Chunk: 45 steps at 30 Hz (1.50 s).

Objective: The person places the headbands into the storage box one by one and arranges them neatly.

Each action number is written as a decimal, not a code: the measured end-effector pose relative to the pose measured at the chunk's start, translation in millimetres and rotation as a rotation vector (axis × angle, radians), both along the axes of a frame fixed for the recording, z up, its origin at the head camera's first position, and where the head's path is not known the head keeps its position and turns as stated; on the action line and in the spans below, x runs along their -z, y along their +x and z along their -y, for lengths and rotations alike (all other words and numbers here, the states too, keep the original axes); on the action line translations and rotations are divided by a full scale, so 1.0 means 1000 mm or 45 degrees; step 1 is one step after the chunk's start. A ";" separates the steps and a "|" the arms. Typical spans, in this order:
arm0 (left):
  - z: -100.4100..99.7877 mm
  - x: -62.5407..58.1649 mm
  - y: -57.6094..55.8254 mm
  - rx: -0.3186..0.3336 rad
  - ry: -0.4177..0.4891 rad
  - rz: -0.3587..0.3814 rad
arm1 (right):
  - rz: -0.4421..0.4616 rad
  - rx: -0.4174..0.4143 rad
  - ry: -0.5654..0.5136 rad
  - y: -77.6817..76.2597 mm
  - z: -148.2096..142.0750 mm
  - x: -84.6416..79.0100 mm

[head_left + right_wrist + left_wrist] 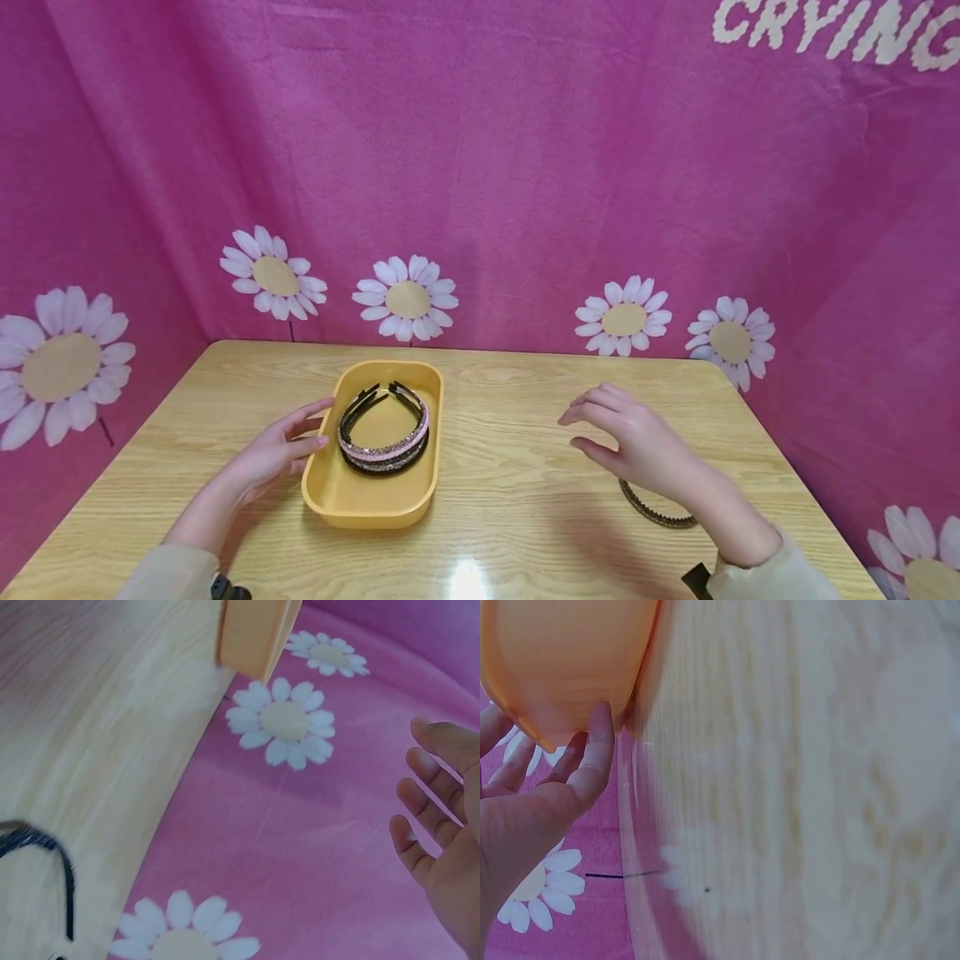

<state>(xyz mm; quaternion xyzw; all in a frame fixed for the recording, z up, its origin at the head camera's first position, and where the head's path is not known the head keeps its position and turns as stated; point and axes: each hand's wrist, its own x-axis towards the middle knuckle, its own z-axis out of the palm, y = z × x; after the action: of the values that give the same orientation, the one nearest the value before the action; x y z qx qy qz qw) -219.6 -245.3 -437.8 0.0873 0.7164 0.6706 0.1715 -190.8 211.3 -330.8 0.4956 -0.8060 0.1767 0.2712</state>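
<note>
A yellow tray (367, 504) stands left of the table's middle, with several headbands (382, 452) stacked inside, black, pink and glittery. At its left side is my left hand (273, 454), fingertips on the rim and outer wall. The left wrist view shows these fingers (600, 754) fairly straight against the tray wall (570, 667). My right hand (637, 433) hovers above the table's right part, fingers loosely bent and holding nothing. Below it lies a dark toothed headband (660, 518), partly hidden by the hand and forearm. The right wrist view also catches a dark headband (56, 851).
The wooden table (510, 467) has a pink cloth (480, 167) with daisies behind it and along both sides. Between the tray and the right hand lies bare wood. The tray's far end is near the table's back edge.
</note>
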 end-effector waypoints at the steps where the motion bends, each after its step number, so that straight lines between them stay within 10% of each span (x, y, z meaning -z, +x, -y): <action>1: 0.000 0.000 0.000 0.000 0.000 -0.001 | -0.011 0.002 -0.012 0.001 -0.004 0.002; 28: -0.002 -0.003 0.001 -0.026 -0.065 0.005 | 0.215 0.376 0.021 0.025 -0.089 0.068; 45: -0.001 -0.005 0.002 -0.033 -0.079 0.015 | 0.493 0.243 0.140 0.027 -0.130 0.094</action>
<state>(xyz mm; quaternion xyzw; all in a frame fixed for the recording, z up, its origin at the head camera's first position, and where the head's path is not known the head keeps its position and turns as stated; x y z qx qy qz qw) -217.1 -243.9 -433.0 0.0687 0.7368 0.6508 0.1696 -164.0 341.1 -424.4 0.3879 -0.8947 0.1979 0.0993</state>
